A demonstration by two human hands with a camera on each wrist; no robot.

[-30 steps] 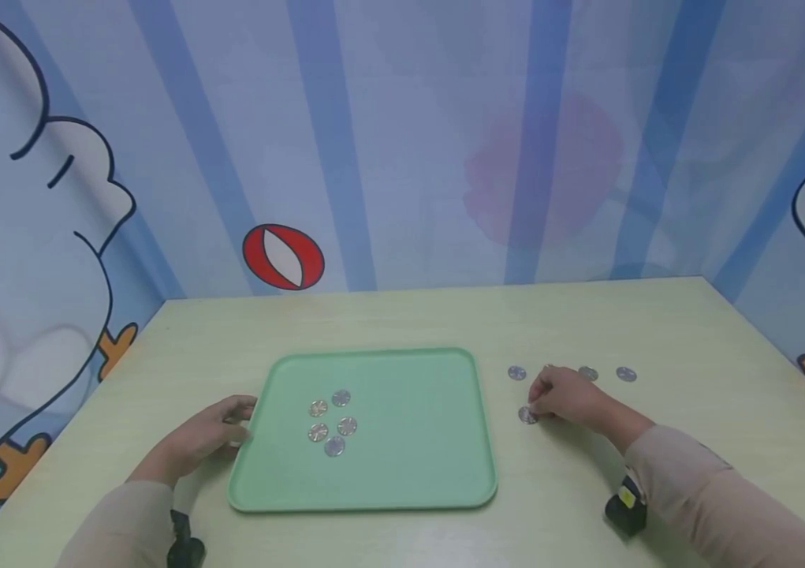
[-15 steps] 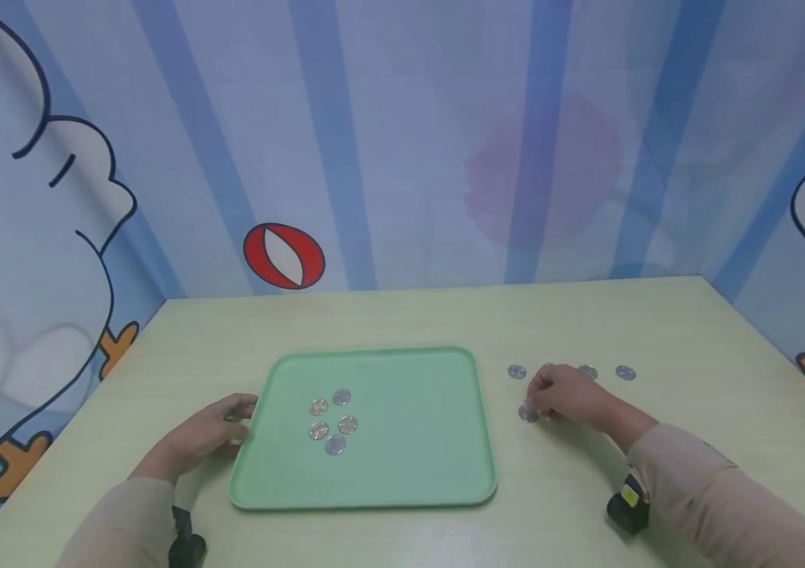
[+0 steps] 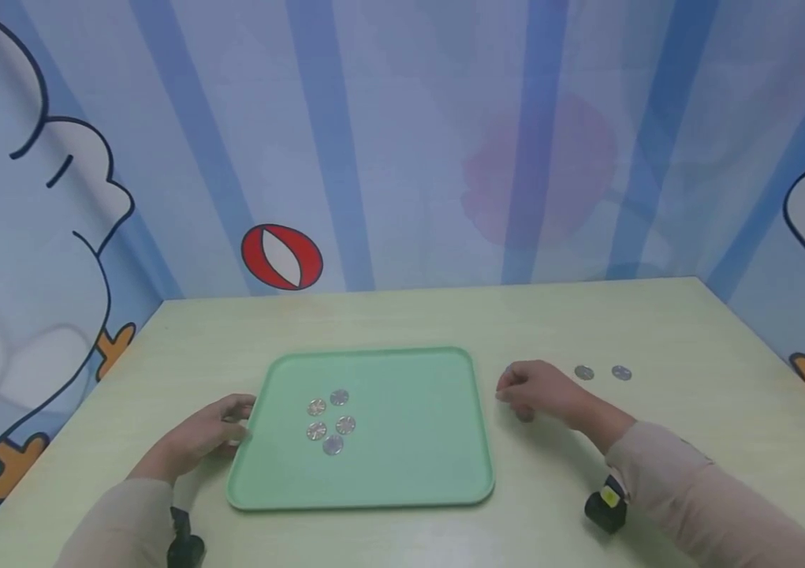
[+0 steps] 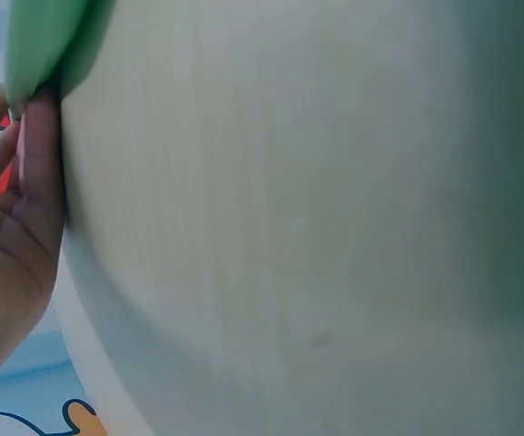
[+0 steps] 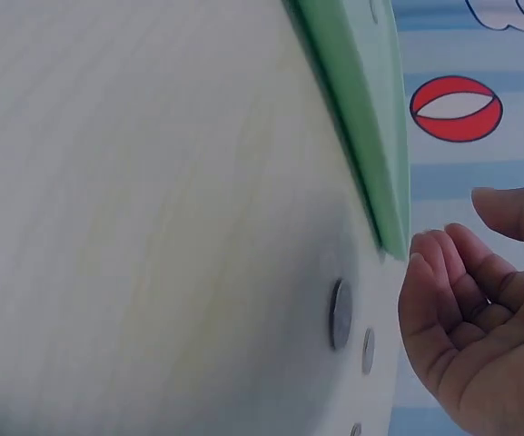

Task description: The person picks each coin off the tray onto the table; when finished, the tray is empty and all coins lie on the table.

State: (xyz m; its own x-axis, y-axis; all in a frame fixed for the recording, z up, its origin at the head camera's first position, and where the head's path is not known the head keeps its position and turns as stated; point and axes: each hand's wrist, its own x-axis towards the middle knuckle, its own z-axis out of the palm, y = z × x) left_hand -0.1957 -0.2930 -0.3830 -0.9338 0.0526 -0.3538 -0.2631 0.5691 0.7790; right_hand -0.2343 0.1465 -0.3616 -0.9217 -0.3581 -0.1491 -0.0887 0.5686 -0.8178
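Observation:
A green tray (image 3: 416, 473) lies on the table with several silver coins (image 3: 333, 445) in its left half. At the tray's left edge is my left hand (image 3: 196, 432), its thumb and fingers on the rim; the left wrist view shows the rim (image 4: 44, 45) between thumb and fingers. My right hand (image 3: 540, 388) hovers just right of the tray, over loose coins. In the right wrist view its fingers (image 5: 434, 300) are loosely curved, the thumb stands apart, and nothing shows between them. A coin (image 3: 525, 414) lies partly under this hand; others behind it are hidden.
Two coins (image 3: 584, 372) (image 3: 621, 372) lie farther right on the pale table (image 3: 586, 315). A patterned blue backdrop (image 3: 416, 158) with a red ball print (image 3: 282, 257) rises behind the table. Dark wrist devices (image 3: 605, 509) hang below both cuffs.
My right hand has shifted left toward the tray and now covers the coin that showed near the tray's upper right. The left hand and the tray keep their place.

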